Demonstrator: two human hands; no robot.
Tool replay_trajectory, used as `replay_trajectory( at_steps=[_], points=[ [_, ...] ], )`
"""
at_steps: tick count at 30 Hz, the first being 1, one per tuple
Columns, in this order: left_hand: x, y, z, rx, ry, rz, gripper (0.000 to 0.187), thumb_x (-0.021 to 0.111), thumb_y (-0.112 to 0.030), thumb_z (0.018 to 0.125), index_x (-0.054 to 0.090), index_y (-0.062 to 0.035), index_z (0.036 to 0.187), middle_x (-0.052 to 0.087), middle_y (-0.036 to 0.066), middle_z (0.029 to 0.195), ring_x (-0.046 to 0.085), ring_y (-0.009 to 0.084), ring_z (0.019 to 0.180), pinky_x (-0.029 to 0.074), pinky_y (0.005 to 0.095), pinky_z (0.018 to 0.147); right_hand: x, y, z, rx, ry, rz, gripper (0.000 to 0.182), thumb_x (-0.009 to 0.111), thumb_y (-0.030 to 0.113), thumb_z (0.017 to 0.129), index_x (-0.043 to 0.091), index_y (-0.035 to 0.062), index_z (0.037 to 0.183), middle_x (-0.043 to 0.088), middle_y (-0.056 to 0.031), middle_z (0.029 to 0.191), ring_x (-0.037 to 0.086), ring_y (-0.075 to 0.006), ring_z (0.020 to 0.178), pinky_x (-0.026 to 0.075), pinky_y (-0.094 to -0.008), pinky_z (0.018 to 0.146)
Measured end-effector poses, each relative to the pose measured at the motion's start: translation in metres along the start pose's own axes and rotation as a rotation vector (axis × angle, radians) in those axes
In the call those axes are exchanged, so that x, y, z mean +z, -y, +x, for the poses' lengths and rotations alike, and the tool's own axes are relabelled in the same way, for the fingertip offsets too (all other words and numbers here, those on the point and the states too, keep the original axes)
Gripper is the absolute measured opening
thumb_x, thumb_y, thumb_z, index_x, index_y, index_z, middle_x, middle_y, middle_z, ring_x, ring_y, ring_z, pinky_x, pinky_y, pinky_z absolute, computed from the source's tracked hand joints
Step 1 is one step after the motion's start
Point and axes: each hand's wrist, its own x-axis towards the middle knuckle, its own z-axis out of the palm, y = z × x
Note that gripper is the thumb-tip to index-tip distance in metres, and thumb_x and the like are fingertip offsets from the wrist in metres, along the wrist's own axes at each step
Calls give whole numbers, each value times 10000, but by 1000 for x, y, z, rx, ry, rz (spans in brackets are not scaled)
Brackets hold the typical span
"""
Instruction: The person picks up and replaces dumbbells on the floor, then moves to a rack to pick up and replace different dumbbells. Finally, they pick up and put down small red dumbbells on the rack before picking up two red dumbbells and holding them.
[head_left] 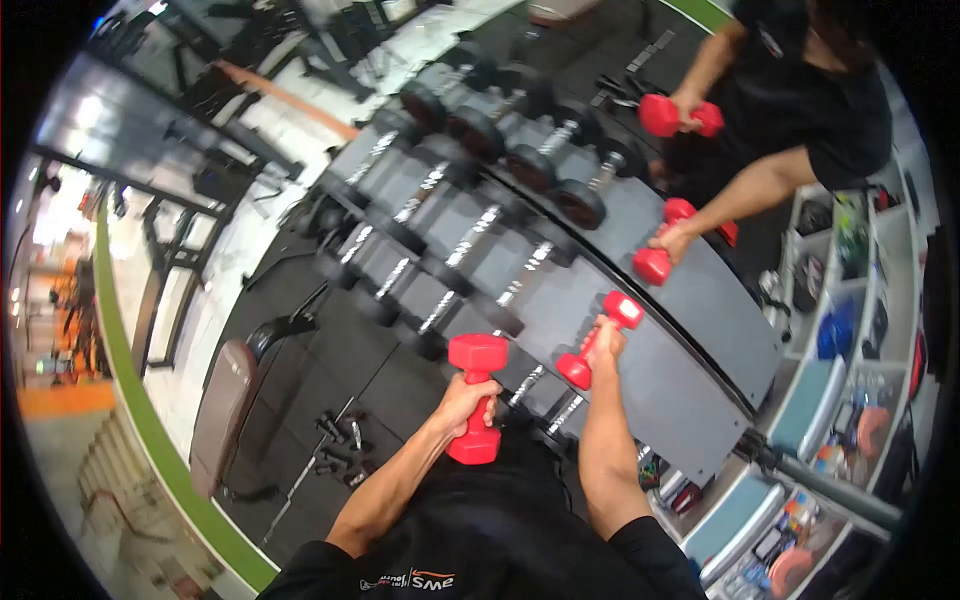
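My left hand (460,402) is wrapped round the handle of a red dumbbell (478,352), held up in front of my dark shirt with its two heads above and below the fist. Further right, my right hand (606,346) grips a second red dumbbell (623,309), tilted over the grey rack (665,380). A pale patch shows on that dumbbell's upper head. Whether it touches the rack cannot be told. Black dumbbells with metal handles (521,273) lie in rows on the rack, left of my right hand.
A mirror (700,330) behind the rack reflects the dumbbells and a person with red dumbbells. Shelves of small items (780,530) stand at the right. On the left are a padded bench (224,415), a dark mat floor (300,375) with bars and attachments, and gym frames.
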Motion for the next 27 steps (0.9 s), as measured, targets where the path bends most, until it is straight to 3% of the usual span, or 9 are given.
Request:
replay_trajectory(
  at_steps=[4,12,18,27],
  points=[
    [-26,16,-38,95,-89,-120,123,630,-54,841,543,-39,754,540,60,548,512,160,399,430,319,397,-5,-7,13,-36,142,25,179,632,119,749,492,73,648,466,-47,548,472,-183,432,397,-354,389],
    [-65,63,-116,237,-282,-320,95,611,-32,826,518,-25,806,513,66,565,490,168,406,429,330,406,-7,-6,10,-60,182,-49,167,630,110,721,474,89,666,470,-35,568,484,-181,474,421,-360,451],
    [-92,110,-152,305,-396,-424,115,640,-62,805,536,-26,773,507,59,561,494,170,420,435,338,428,-39,-19,17,-56,470,-118,166,632,157,735,475,104,726,467,-33,607,468,-185,483,437,-365,456],
    [-115,168,-188,323,-532,-534,129,636,-88,807,553,1,849,509,58,563,494,167,420,437,335,419,-115,-69,-71,-175,642,-689,100,646,83,748,554,44,754,512,-48,547,491,-159,415,411,-321,378]
  ],
)
